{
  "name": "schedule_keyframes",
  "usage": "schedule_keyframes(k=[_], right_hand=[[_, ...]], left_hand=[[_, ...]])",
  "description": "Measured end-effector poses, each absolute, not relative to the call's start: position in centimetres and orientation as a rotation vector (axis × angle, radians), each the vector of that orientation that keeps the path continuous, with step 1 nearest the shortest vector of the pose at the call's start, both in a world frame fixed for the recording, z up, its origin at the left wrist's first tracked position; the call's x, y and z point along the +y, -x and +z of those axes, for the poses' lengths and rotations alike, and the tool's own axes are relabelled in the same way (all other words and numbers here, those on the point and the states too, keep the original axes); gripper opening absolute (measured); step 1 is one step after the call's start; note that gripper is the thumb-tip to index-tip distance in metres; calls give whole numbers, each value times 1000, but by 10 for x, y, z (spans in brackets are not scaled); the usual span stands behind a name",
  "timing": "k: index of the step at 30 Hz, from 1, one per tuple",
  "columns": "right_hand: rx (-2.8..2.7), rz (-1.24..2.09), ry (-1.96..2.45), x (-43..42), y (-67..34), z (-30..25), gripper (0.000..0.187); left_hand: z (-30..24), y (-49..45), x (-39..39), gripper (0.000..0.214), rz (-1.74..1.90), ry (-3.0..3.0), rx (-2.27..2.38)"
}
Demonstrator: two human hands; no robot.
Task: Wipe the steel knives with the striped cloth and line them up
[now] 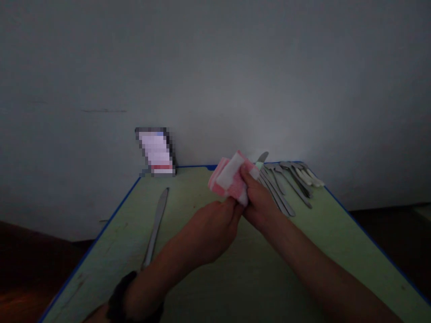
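My right hand [257, 197] is closed round a folded pink-and-white checked cloth [232, 175], its thumb pressed on top. My left hand [215, 229] is a fist just below the cloth, touching its lower edge. A rounded metal blade tip of a table knife [263, 156] sticks out beyond the cloth, in line with my left fist. The cloth and fingers hide the rest of that knife. Another table knife [157, 224] lies on the table at the left, its lower end behind my left forearm.
Several metal spoons and forks [292, 181] and some white-handled pieces [310, 176] lie at the table's back right. A blurred phone [157, 152] leans against the wall [215, 80] at the back left. The pale green table [191, 188] has a blue edge.
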State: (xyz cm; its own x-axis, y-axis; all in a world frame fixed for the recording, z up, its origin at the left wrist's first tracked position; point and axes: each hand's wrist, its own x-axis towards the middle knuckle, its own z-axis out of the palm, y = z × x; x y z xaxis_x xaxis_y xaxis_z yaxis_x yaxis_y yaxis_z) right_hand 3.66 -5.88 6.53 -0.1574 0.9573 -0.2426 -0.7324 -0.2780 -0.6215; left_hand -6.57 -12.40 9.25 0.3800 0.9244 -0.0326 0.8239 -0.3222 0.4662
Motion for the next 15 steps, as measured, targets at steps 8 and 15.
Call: schedule_keyframes(k=[8, 15], right_hand=[[-518, 1536, 510, -55, -53, 95, 31], [-808, 1166, 1036, -70, -57, 84, 43]], left_hand=[[109, 65, -126, 38, 450, -1834, 1212], [91, 52, -129, 35, 516, -1449, 1050]])
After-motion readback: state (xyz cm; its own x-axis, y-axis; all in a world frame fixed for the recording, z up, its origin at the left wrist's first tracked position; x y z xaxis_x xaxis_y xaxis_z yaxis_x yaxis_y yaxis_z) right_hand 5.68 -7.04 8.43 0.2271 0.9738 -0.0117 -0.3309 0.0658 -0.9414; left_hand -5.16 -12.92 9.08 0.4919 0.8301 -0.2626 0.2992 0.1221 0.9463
